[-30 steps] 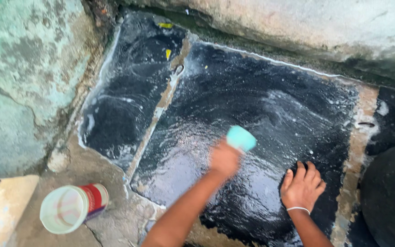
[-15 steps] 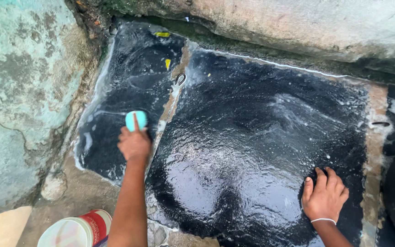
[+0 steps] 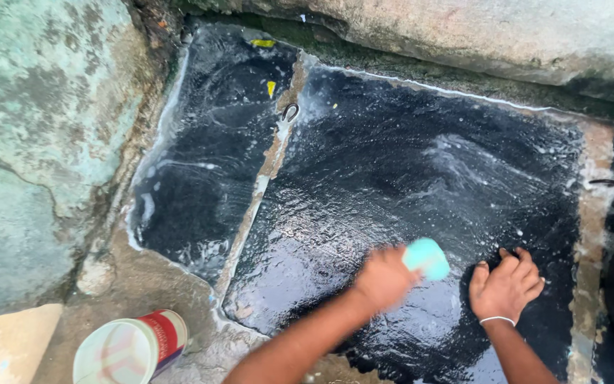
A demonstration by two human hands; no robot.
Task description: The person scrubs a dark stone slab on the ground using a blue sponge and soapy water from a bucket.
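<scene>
Left hand (image 3: 385,279) grips the teal scrubber (image 3: 426,257) on the wet black slab (image 3: 392,178), blurred mid-stroke; right hand (image 3: 506,286) flat, fingers spread, bracing just beside it; best to overlap strokes, firm even pressure, work toward the seam (image 3: 261,185).

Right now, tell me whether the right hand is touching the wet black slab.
Touching. The head view shows the right hand pressed flat, fingers spread, on the wet black slab.

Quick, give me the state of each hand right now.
Left hand: closed around a light turquoise scrubbing pad, blurred.
Right hand: open, holding nothing, palm down on the wet black stone slab.
</scene>
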